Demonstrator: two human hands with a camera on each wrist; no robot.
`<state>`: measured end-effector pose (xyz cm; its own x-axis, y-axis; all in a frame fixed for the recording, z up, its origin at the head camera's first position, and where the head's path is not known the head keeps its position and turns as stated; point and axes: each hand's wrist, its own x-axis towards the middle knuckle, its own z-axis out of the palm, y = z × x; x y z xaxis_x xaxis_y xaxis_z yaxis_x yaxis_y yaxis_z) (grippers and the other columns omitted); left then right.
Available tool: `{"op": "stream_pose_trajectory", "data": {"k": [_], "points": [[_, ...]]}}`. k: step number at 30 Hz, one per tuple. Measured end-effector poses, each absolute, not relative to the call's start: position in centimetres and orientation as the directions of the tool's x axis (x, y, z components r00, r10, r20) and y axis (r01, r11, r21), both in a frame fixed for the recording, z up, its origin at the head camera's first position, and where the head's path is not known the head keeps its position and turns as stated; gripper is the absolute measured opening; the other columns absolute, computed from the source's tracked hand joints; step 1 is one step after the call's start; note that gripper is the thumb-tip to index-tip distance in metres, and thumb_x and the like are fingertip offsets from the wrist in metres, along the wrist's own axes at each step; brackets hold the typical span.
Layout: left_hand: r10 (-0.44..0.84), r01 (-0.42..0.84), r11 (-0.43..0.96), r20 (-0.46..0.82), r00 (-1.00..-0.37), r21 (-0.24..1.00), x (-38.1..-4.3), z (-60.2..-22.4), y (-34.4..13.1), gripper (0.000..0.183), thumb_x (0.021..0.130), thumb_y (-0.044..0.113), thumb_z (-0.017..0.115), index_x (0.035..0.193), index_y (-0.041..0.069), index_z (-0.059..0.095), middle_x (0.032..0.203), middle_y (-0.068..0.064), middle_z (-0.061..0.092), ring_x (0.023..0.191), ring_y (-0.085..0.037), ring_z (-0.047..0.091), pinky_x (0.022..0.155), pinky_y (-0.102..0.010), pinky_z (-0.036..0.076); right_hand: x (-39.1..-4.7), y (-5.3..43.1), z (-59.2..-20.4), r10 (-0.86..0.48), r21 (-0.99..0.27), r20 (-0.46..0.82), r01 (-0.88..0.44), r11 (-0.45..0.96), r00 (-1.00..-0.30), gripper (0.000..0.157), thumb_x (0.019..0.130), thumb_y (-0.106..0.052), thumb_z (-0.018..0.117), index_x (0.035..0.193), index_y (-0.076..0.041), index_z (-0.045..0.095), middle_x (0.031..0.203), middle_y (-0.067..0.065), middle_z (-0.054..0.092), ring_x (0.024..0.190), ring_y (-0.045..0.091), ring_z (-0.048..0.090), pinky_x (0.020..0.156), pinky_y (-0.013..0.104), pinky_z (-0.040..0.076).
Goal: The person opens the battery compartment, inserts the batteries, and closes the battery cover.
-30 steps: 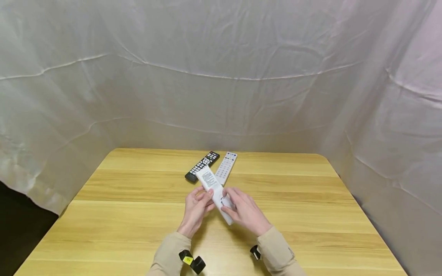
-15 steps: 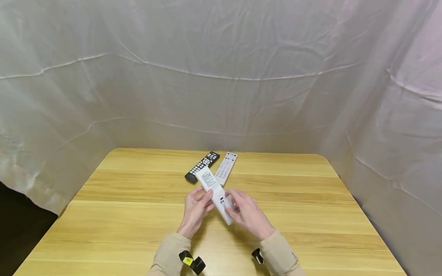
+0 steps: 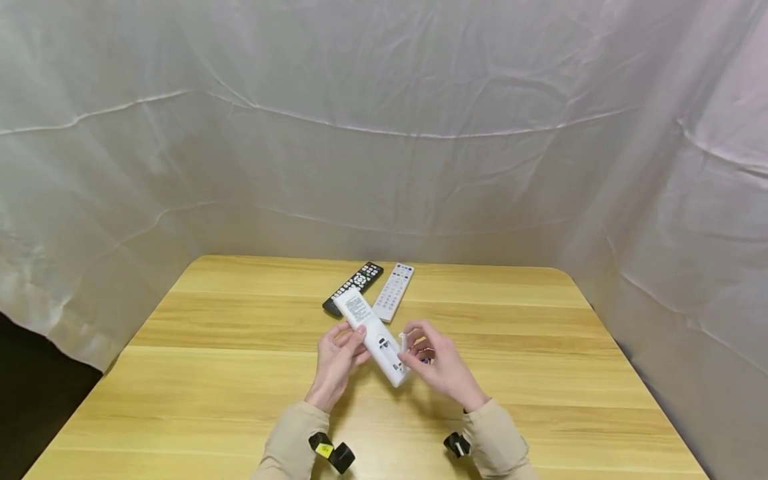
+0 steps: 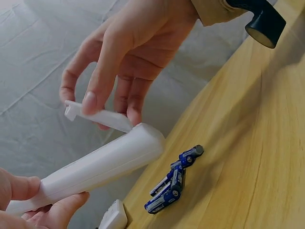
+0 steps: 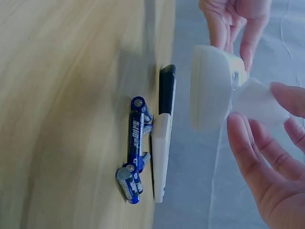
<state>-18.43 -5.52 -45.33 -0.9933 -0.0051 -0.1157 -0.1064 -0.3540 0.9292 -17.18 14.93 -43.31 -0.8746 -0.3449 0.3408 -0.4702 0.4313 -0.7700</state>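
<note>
- Head view: the left hand (image 3: 336, 361) holds a white remote control (image 3: 375, 335) above the wooden table (image 3: 228, 347). Its thumb is clamped on the near edge, the fingers curled beneath.
- Head view: the remote lies at a slant, back side up, with a printed label (image 3: 358, 309) toward its far end and an uncovered battery compartment (image 3: 390, 350) toward its near end.
- Head view: the right hand (image 3: 444, 365) pinches a white battery cover (image 3: 404, 342) between thumb and fingers, just beside the compartment.
- Head view: a black remote control (image 3: 362, 280) with pale buttons and a second white remote control (image 3: 394, 291) lie keypad up beyond the hands; the held remote overlaps the black one in sight only.
- Head view: beige sleeves (image 3: 297, 430) cover both forearms; a pale curtain (image 3: 384, 173) hangs behind the table.
- Left wrist view: the cover is tilted over the compartment end of the held remote; whether the two touch cannot be told. The right thumb presses the cover's upper face.
- Left wrist view: blue batteries (image 4: 164, 198) lie in an overlapping cluster on the table, below the held remote.
- Right wrist view: the held remote appears end-on, the left fingers partly hidden behind it. The right thumb and fingers are clamped on the cover, beside the remote's back.
- Right wrist view: the batteries lie near the two resting remotes, which appear edge-on.
</note>
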Motion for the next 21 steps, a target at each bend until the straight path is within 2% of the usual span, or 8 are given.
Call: {"op": "stream_pose_trajectory", "data": {"k": [5, 9, 16, 21], "points": [[-0.01, -0.128, -0.355, -0.141, -0.99, 0.926, -18.5, -44.9, -5.6, 0.044, 0.101, 0.007, 0.058, 0.138, -0.01, 0.042, 0.12, -0.029, 0.068, 0.087, -0.016, 0.075, 0.082, -0.028, 0.065, -17.5, 16.0, -43.4, -0.307, -0.826, 0.331, -0.431, 0.363, -0.892, 0.036, 0.088, -0.003, 0.074, 0.119, -0.004, 0.056, 0.101, 0.019, 0.069, 0.085, 0.021, 0.069, 0.076, 0.026, 0.065], [-0.021, -0.139, -0.345, -0.156, -0.988, 0.928, -18.6, -44.9, -5.8, 0.042, 0.101, 0.006, 0.057, 0.138, -0.009, 0.044, 0.118, -0.027, 0.069, 0.086, -0.015, 0.075, 0.082, -0.027, 0.065, -17.8, 16.9, -43.4, -0.279, -0.821, 0.342, -0.43, 0.377, -0.897, 0.037, 0.088, -0.003, 0.075, 0.119, -0.004, 0.056, 0.099, 0.019, 0.069, 0.084, 0.021, 0.07, 0.076, 0.026, 0.065], [-0.035, -0.14, -0.36, -0.164, -0.986, 0.922, -18.8, -44.9, -6.1, 0.041, 0.1, 0.007, 0.059, 0.136, -0.008, 0.045, 0.108, -0.018, 0.074, 0.082, -0.013, 0.075, 0.08, -0.026, 0.066, -18.2, 18.9, -43.0, -0.181, -0.739, 0.343, -0.384, 0.553, -0.922, 0.038, 0.086, -0.005, 0.077, 0.118, -0.006, 0.058, 0.093, 0.012, 0.068, 0.077, 0.017, 0.067, 0.07, 0.023, 0.063], [-0.019, -0.089, -0.412, -0.107, -0.994, 0.907, -18.8, -45.2, -6.5, 0.044, 0.098, 0.009, 0.063, 0.133, -0.011, 0.045, 0.099, -0.011, 0.077, 0.081, -0.013, 0.076, 0.079, -0.027, 0.066, -18.6, 20.8, -43.0, -0.123, -0.667, 0.315, -0.311, 0.677, -0.941, 0.037, 0.087, -0.006, 0.076, 0.118, -0.007, 0.058, 0.092, 0.012, 0.068, 0.073, 0.018, 0.067, 0.062, 0.019, 0.059]]}}
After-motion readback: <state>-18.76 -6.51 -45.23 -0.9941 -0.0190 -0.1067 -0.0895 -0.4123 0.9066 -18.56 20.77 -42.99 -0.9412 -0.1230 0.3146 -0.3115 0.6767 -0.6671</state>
